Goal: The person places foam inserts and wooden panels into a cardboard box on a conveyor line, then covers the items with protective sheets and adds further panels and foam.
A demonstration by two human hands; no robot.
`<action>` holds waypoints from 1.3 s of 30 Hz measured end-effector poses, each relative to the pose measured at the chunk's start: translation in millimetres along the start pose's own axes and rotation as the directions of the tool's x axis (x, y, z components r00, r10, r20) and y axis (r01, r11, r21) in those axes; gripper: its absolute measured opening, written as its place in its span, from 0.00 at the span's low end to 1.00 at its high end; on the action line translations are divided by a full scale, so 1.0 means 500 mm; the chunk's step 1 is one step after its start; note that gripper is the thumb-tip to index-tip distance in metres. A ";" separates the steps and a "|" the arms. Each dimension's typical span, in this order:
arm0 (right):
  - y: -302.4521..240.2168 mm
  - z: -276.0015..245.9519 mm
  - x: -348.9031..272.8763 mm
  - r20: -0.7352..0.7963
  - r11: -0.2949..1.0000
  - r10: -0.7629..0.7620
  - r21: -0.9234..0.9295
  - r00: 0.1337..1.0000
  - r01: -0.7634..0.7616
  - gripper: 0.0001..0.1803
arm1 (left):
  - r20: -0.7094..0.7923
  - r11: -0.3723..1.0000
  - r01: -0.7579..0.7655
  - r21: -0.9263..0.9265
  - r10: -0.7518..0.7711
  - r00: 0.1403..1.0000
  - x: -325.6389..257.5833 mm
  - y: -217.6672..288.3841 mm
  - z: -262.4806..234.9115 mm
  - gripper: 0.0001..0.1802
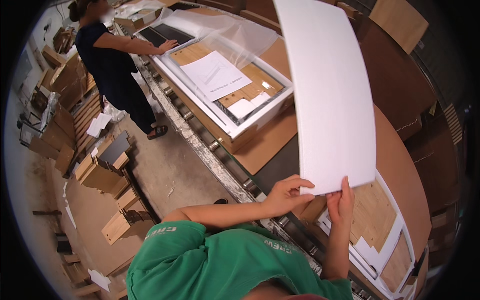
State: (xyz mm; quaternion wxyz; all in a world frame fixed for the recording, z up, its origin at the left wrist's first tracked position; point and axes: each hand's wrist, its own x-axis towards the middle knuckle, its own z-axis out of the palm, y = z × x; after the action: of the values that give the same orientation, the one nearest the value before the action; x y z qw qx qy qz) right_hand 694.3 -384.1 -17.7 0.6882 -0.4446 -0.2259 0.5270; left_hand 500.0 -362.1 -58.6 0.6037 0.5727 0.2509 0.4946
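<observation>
A long white foam sheet [335, 100] stands raised in front of me, tilted up and away. My left hand [289, 196] pinches its lower left corner between thumb and fingers. Farther right along the same bottom edge, my right hand [341, 202] grips it with one digit up on the near face; its other fingers are partly hidden. Below and right of that hand lies an open carton [367, 265] with white foam edging and a wooden panel [372, 215] inside. Part of this carton is covered by the sheet and my right arm.
Ahead on the roller conveyor [215, 145], another open carton [235, 137] holds wooden panels, a printed paper sheet [215, 75] and clear plastic film [240, 40]. A co-worker [112, 65] stands at its far left side, a hand on it. Stacked wood pieces [100, 175] stand at left.
</observation>
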 end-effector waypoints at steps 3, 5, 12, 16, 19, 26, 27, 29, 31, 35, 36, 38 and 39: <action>0.056 0.099 0.104 0.027 0.998 0.015 0.063 1.000 -0.017 0.24 | -0.006 0.993 -0.102 0.056 0.103 0.995 0.030 0.052 -0.165 0.18; 0.092 0.160 0.168 0.042 0.998 0.024 0.060 0.999 -0.027 0.24 | -0.175 0.978 -0.124 0.170 0.154 0.972 0.058 0.065 -0.293 0.16; 0.248 0.345 0.324 0.144 0.990 0.061 -0.137 0.988 -0.041 0.21 | -0.426 0.857 -0.195 0.476 0.419 0.802 0.185 0.111 -0.656 0.09; 0.349 0.415 0.424 0.095 0.895 0.147 -0.436 0.985 -0.091 0.16 | -0.230 0.387 0.052 0.921 0.428 0.874 0.277 0.103 -0.840 0.19; 0.402 0.457 0.449 0.020 0.852 0.205 -0.496 0.979 -0.169 0.18 | -0.309 0.148 0.307 0.940 -0.003 0.951 0.357 0.097 -0.943 0.37; 0.381 0.479 0.482 -0.082 0.478 0.398 -0.832 0.914 -0.283 0.27 | -0.381 -0.231 0.311 0.922 -0.393 0.837 0.455 0.042 -0.983 0.54; 0.366 0.486 0.485 -0.102 0.361 0.421 -0.892 0.901 -0.270 0.28 | -0.363 -0.226 0.295 0.928 -0.381 0.850 0.454 0.032 -0.982 0.54; 0.330 0.497 0.497 -0.145 0.147 0.473 -0.960 0.869 -0.240 0.33 | -0.332 -0.264 0.235 0.935 -0.429 0.840 0.464 0.047 -0.977 0.53; 0.293 0.511 0.515 -0.177 -0.070 0.515 -0.984 0.839 -0.165 0.33 | -0.278 -0.270 0.175 0.947 -0.417 0.865 0.461 0.058 -0.975 0.52; 0.273 0.572 0.501 0.241 -0.521 0.092 -0.815 0.966 0.252 0.25 | -0.292 -0.314 0.173 0.934 -0.385 0.875 0.453 0.067 -0.974 0.51; 0.286 0.578 0.500 0.418 -0.395 0.047 -0.827 0.907 0.401 0.24 | -0.291 -0.313 0.171 0.934 -0.392 0.873 0.457 0.071 -0.967 0.51; 0.329 0.600 0.498 0.703 -0.149 -0.120 -0.711 0.701 0.687 0.23 | -0.287 -0.294 0.173 0.940 -0.406 0.868 0.462 0.073 -0.964 0.51; 0.353 0.601 0.501 0.736 -0.208 -0.121 -0.675 0.666 0.708 0.24 | -0.272 -0.274 0.165 0.947 -0.417 0.867 0.469 0.071 -0.963 0.51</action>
State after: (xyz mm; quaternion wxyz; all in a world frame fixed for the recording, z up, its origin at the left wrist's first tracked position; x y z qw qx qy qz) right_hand 453.2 -31.0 -56.2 0.2359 -0.5507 -0.8006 0.0089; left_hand 160.7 53.4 -68.4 0.0662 0.7804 0.6152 -0.0904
